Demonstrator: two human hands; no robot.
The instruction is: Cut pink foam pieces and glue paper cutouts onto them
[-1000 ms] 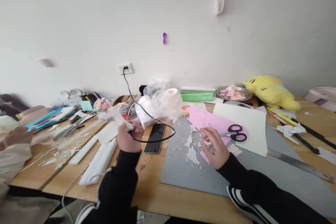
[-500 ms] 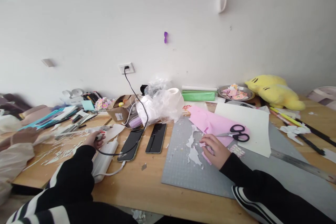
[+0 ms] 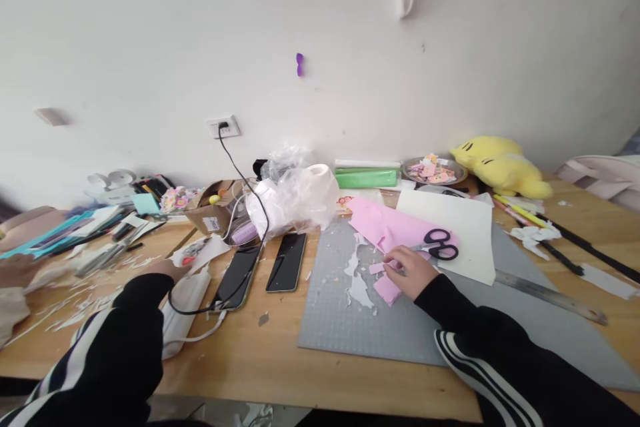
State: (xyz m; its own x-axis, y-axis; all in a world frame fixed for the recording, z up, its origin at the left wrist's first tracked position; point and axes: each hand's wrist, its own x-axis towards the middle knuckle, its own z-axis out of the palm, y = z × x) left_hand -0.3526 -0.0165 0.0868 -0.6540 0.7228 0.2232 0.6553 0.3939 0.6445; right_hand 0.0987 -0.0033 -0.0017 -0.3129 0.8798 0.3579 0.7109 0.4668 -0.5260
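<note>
My right hand, with its fingers curled together, hovers over or rests on the grey cutting mat; anything between the fingertips is too small to make out. Just beyond it lie scissors with black handles, on a pink sheet and white paper. Small pink pieces and torn white scraps lie by the fingertips. My left hand is behind the white power strip, at a white paper piece bearing a small red item. Its fingers are mostly hidden.
Two phones, one black-screened and one beneath a cable, lie mid-table. Behind them are plastic-wrapped rolls and a cardboard box. A metal ruler crosses the mat. Another person's hand is at far left.
The view has shifted slightly to the right. My left hand has lowered toward the white paper piece, where a red item shows. My right fingers have drawn together, and the patterned piece near that wrist is out of sight.
</note>
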